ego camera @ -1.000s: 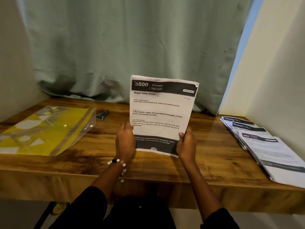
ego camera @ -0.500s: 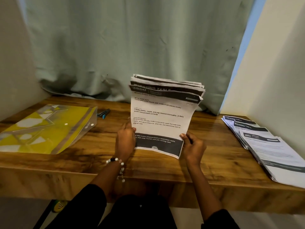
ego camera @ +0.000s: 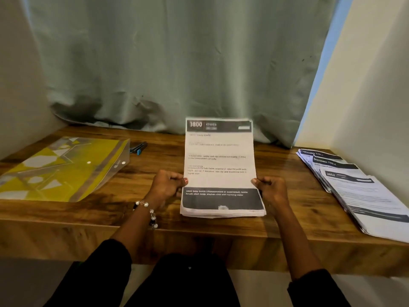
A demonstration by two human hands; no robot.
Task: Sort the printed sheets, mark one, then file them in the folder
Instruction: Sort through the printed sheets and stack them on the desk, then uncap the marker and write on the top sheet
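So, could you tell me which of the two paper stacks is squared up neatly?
The stack gripped between both hands, headed 3800; the right-hand pile lies fanned out.

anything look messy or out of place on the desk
Only the second pile of printed sheets at the wooden desk's right edge: it is fanned out unevenly, headers staggered. The white stack gripped by left hand and right hand looks squared.

wood-grain worktop (ego camera: 77, 220) tucked in a nook | pale green curtain (ego camera: 177, 63) behind | cream walls (ego camera: 376, 96) both sides | light floor (ego camera: 261, 289) below | kinda dim lighting
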